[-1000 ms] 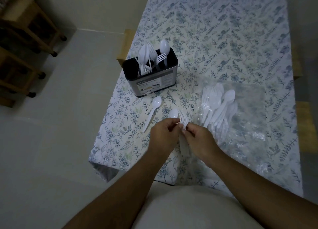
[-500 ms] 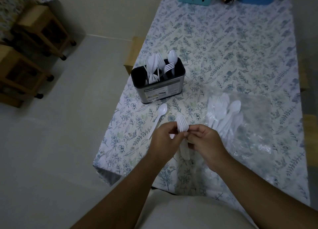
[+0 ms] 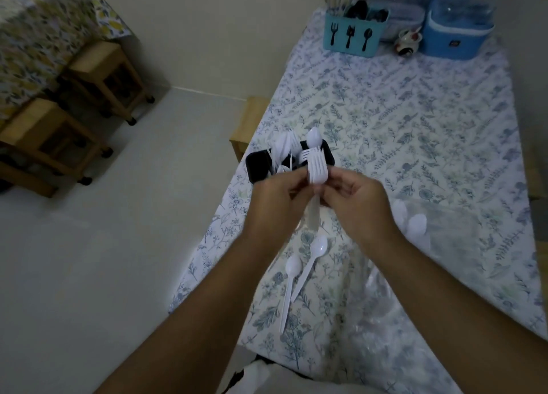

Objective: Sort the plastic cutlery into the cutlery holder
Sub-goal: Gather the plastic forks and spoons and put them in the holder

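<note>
Head view shows the left hand and right hand together pinching a stack of white forks, tines toward 12 o'clock, squaring them for the black cutlery holder just beyond, while two spoons wait at 6 o'clock.

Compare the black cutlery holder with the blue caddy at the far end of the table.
The black cutlery holder stands near the table's left edge, partly hidden behind the hands; the blue caddy stands at the far end, in full view. The black cutlery holder holds white plastic forks and spoons; the blue caddy holds dark-handled utensils. The blue caddy shows printed fork, knife and spoon icons; none show on the black cutlery holder. Both stand upright holding cutlery.
</note>
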`<state>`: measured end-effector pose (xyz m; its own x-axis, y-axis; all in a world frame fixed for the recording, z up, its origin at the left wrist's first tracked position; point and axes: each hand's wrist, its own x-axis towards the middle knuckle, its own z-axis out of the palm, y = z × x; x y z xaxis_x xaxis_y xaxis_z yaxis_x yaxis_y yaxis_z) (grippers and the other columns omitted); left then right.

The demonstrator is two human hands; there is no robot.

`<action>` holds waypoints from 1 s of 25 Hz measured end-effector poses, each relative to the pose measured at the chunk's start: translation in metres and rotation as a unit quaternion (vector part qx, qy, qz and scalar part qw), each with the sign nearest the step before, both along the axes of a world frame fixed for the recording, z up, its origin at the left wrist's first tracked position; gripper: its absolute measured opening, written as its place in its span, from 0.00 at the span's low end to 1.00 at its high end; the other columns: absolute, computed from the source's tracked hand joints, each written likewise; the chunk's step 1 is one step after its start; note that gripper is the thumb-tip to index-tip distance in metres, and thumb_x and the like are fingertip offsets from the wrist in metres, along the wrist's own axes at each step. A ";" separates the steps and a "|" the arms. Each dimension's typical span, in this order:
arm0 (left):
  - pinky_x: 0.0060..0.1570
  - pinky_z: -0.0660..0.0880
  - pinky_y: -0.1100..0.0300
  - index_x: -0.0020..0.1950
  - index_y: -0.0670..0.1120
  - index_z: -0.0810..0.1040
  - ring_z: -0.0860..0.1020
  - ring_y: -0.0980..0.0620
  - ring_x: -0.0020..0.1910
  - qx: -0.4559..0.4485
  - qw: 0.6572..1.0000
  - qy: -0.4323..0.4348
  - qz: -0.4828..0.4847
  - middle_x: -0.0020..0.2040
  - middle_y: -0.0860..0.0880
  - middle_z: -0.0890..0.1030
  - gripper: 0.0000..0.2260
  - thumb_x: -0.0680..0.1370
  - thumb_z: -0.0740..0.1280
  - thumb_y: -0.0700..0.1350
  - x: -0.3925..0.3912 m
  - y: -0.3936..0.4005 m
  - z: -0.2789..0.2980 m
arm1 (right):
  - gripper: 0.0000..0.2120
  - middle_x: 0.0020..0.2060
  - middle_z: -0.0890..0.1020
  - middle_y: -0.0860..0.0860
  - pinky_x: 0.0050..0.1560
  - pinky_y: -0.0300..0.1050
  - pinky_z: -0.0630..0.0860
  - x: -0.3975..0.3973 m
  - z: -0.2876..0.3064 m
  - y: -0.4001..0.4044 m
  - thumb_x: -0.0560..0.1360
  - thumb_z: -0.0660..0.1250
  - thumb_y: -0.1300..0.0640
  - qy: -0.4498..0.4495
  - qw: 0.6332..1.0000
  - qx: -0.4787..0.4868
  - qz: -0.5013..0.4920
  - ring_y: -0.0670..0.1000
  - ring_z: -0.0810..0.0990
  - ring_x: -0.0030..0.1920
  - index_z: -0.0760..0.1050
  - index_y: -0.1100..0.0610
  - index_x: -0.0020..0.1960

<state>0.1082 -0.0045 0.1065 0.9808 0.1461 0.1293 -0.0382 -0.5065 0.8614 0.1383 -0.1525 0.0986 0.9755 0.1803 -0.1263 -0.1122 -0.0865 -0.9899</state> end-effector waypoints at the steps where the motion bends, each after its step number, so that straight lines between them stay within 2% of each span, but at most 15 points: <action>1: 0.45 0.77 0.71 0.60 0.50 0.85 0.82 0.65 0.43 0.020 0.999 -0.025 0.001 0.47 0.56 0.87 0.11 0.78 0.72 0.43 0.014 0.005 0.012 | 0.17 0.48 0.88 0.45 0.56 0.47 0.83 0.015 0.013 0.005 0.76 0.73 0.65 -0.030 1.000 -0.002 -0.003 0.45 0.87 0.52 0.83 0.46 0.57; 4: 0.45 0.73 0.75 0.61 0.50 0.84 0.82 0.60 0.47 0.089 0.992 -0.087 0.015 0.50 0.54 0.86 0.11 0.79 0.70 0.43 0.050 0.018 0.036 | 0.14 0.49 0.88 0.47 0.57 0.47 0.82 0.049 0.036 0.019 0.76 0.73 0.63 -0.094 0.996 -0.004 -0.010 0.44 0.87 0.52 0.83 0.51 0.59; 5: 0.46 0.74 0.75 0.61 0.49 0.84 0.82 0.60 0.48 0.080 0.992 -0.090 0.023 0.51 0.54 0.86 0.11 0.79 0.70 0.42 0.058 0.020 0.039 | 0.13 0.48 0.88 0.47 0.57 0.48 0.83 0.057 0.038 0.024 0.76 0.73 0.63 -0.102 0.995 -0.004 -0.015 0.44 0.87 0.51 0.83 0.51 0.58; 8: 0.52 0.78 0.69 0.62 0.45 0.82 0.84 0.61 0.50 -0.021 0.996 -0.065 0.050 0.53 0.54 0.86 0.13 0.78 0.72 0.38 0.073 0.023 0.036 | 0.11 0.46 0.88 0.48 0.57 0.50 0.83 0.075 0.029 0.036 0.75 0.73 0.64 -0.107 0.994 -0.010 -0.033 0.45 0.87 0.49 0.83 0.53 0.55; 12: 0.54 0.80 0.65 0.60 0.46 0.83 0.84 0.63 0.50 -0.028 0.998 -0.024 0.053 0.50 0.55 0.86 0.12 0.78 0.72 0.38 0.079 0.027 0.020 | 0.10 0.47 0.88 0.49 0.57 0.54 0.83 0.086 0.007 0.041 0.76 0.73 0.63 -0.102 0.994 -0.037 -0.034 0.47 0.87 0.50 0.83 0.52 0.54; 14: 0.53 0.82 0.59 0.58 0.47 0.84 0.84 0.60 0.49 0.028 0.999 0.008 0.043 0.49 0.54 0.87 0.10 0.77 0.72 0.41 0.081 0.032 0.016 | 0.12 0.49 0.88 0.48 0.58 0.49 0.83 0.086 -0.001 0.040 0.77 0.72 0.62 -0.104 0.991 -0.085 -0.020 0.45 0.86 0.51 0.83 0.54 0.59; 16: 0.52 0.82 0.49 0.53 0.43 0.85 0.85 0.50 0.48 0.123 0.991 0.043 0.037 0.44 0.49 0.86 0.07 0.77 0.72 0.43 0.082 0.035 0.018 | 0.16 0.54 0.87 0.48 0.61 0.43 0.80 0.083 -0.008 0.038 0.78 0.71 0.60 -0.112 0.983 -0.148 0.002 0.44 0.84 0.55 0.81 0.54 0.65; 17: 0.53 0.81 0.45 0.49 0.41 0.83 0.84 0.45 0.48 0.147 0.987 0.058 0.038 0.43 0.46 0.85 0.07 0.76 0.71 0.43 0.082 0.035 0.021 | 0.17 0.57 0.86 0.49 0.62 0.41 0.78 0.082 -0.011 0.037 0.79 0.70 0.58 -0.117 0.978 -0.174 0.007 0.44 0.83 0.57 0.79 0.54 0.67; 19: 0.54 0.79 0.43 0.43 0.45 0.77 0.83 0.42 0.49 0.160 0.984 0.066 0.034 0.41 0.44 0.82 0.05 0.77 0.71 0.44 0.078 0.033 0.031 | 0.17 0.59 0.85 0.50 0.60 0.34 0.76 0.076 -0.014 0.034 0.79 0.70 0.58 -0.128 0.972 -0.198 -0.002 0.45 0.83 0.57 0.79 0.56 0.68; 21: 0.53 0.80 0.44 0.43 0.46 0.77 0.83 0.42 0.48 0.151 0.987 0.048 0.037 0.40 0.49 0.78 0.05 0.78 0.70 0.43 0.066 0.030 0.037 | 0.16 0.57 0.85 0.48 0.57 0.29 0.74 0.067 -0.012 0.030 0.79 0.70 0.59 -0.131 0.972 -0.192 -0.021 0.42 0.83 0.55 0.80 0.55 0.66; 22: 0.52 0.81 0.46 0.44 0.45 0.79 0.84 0.44 0.47 0.134 0.989 0.032 0.047 0.40 0.50 0.80 0.04 0.78 0.70 0.42 0.056 0.028 0.036 | 0.16 0.56 0.84 0.46 0.56 0.27 0.75 0.060 -0.011 0.026 0.79 0.70 0.59 -0.132 0.973 -0.185 -0.031 0.38 0.82 0.53 0.80 0.55 0.66; 25: 0.48 0.80 0.66 0.52 0.48 0.86 0.83 0.59 0.43 0.086 0.992 0.007 0.091 0.45 0.54 0.86 0.05 0.78 0.72 0.43 0.017 0.024 0.013 | 0.13 0.52 0.84 0.42 0.50 0.26 0.76 0.034 -0.020 0.011 0.80 0.69 0.57 -0.092 0.981 -0.167 -0.042 0.34 0.81 0.51 0.81 0.51 0.64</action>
<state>0.1257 0.0199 0.1195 0.9422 0.2970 0.1552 0.0777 -0.6441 0.7610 0.1723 -0.1414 0.0790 0.9969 0.0768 0.0155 0.0456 -0.4082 -0.9117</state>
